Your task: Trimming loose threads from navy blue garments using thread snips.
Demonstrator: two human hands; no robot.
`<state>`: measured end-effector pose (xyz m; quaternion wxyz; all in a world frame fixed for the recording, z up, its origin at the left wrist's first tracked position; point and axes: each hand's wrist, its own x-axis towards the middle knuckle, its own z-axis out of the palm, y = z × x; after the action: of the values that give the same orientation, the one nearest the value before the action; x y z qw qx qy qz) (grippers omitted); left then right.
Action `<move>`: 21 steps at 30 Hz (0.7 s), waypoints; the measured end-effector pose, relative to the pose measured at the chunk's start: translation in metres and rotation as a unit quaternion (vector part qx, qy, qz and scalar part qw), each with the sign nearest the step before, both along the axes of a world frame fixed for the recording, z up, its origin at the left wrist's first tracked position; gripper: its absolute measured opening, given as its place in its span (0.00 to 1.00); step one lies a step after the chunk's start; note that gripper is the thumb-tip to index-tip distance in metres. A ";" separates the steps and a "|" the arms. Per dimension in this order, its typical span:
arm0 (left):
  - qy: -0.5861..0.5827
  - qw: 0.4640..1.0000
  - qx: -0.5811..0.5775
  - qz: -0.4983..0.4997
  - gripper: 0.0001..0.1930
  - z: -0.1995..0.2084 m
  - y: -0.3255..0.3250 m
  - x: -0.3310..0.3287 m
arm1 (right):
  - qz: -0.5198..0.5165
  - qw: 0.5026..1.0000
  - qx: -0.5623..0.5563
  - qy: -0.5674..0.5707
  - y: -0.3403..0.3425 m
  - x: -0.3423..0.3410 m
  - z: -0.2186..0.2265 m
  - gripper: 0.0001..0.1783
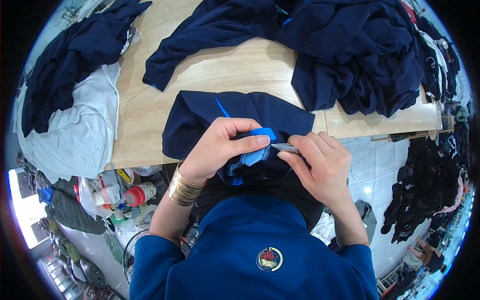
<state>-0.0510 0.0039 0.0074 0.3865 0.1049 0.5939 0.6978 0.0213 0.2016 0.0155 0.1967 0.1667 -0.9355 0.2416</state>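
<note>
A navy garment with bright blue trim lies over the table's front edge, partly hanging towards my lap. My left hand pinches a folded part of it between thumb and fingers, with a blue stitched seam turned outward. In my right hand are small metal thread snips, mostly covered by the fingers. The tips of the snips point left and reach the seam beside my left thumb. Whether the blades are touching a thread is too small to tell.
A wooden table spans the front. Navy garments are heaped at its far right, another navy piece behind. On the left, navy cloth lies over white fabric. Below stand a red-lidded container and a wire basket.
</note>
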 end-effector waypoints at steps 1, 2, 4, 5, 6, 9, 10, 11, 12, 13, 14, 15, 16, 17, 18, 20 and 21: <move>-0.004 1.000 0.005 -0.005 0.10 -0.001 -0.001 0.000 | 0.005 1.000 -0.006 -0.002 0.000 0.000 -0.001 0.13; -0.003 1.000 0.005 -0.004 0.10 0.000 -0.001 -0.001 | 0.006 1.000 -0.007 -0.002 0.000 0.000 0.000 0.13; 0.008 1.000 -0.013 0.000 0.09 0.002 -0.001 0.000 | -0.045 0.958 -0.226 -0.169 -0.001 0.000 0.005 0.14; 0.009 1.000 -0.014 0.001 0.09 0.003 -0.001 0.000 | -0.044 0.958 -0.227 -0.168 0.000 -0.002 0.006 0.14; 0.031 0.999 -0.020 -0.014 0.10 0.005 -0.001 -0.001 | -0.010 0.931 -0.296 -0.211 0.003 -0.008 0.006 0.15; 0.069 0.997 -0.013 -0.029 0.10 0.002 -0.005 -0.004 | 0.051 0.867 -0.333 -0.366 0.008 -0.017 0.002 0.14; 0.090 0.995 -0.010 -0.031 0.11 0.003 -0.005 -0.004 | 0.025 0.853 -0.411 -0.321 0.009 -0.017 -0.001 0.12; 0.123 0.990 -0.056 -0.032 0.10 0.003 -0.015 -0.009 | -0.001 0.831 -0.485 -0.274 0.009 -0.018 0.000 0.10; 0.163 0.984 -0.073 -0.022 0.10 0.000 -0.023 -0.015 | -0.016 0.789 -0.550 -0.275 0.013 -0.018 0.008 0.07; 0.205 0.975 -0.088 -0.016 0.09 0.000 -0.028 -0.019 | -0.011 0.782 -0.561 -0.271 0.018 -0.018 0.008 0.07; 0.189 0.976 -0.108 -0.031 0.10 0.004 -0.035 -0.021 | -0.025 0.775 -0.563 -0.287 0.018 -0.017 0.008 0.07; 0.190 0.975 -0.108 -0.031 0.10 0.007 -0.038 -0.021 | -0.040 0.767 -0.564 -0.303 0.018 -0.016 0.006 0.06; 0.156 0.984 -0.091 -0.008 0.10 0.010 -0.040 -0.018 | -0.039 0.767 -0.564 -0.302 0.018 -0.016 0.004 0.06; 0.120 0.990 -0.074 0.014 0.10 0.012 -0.043 -0.017 | -0.035 0.739 -0.597 -0.312 0.018 -0.016 0.002 0.06; 0.122 0.989 -0.085 0.027 0.11 0.009 -0.046 -0.017 | -0.031 0.709 -0.627 -0.321 0.018 -0.016 0.000 0.06; 0.122 0.990 -0.068 0.032 0.11 0.010 -0.046 -0.016 | -0.040 0.704 -0.634 -0.318 0.015 -0.016 0.000 0.07; 0.122 0.991 -0.050 0.036 0.11 0.009 -0.047 -0.016 | -0.051 0.698 -0.641 -0.316 0.014 -0.016 -0.001 0.07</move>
<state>-0.0670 -0.0429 0.0167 0.2906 0.1481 0.6743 0.6625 0.0056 0.2155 0.0148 -0.0390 -0.1335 -0.5687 0.8107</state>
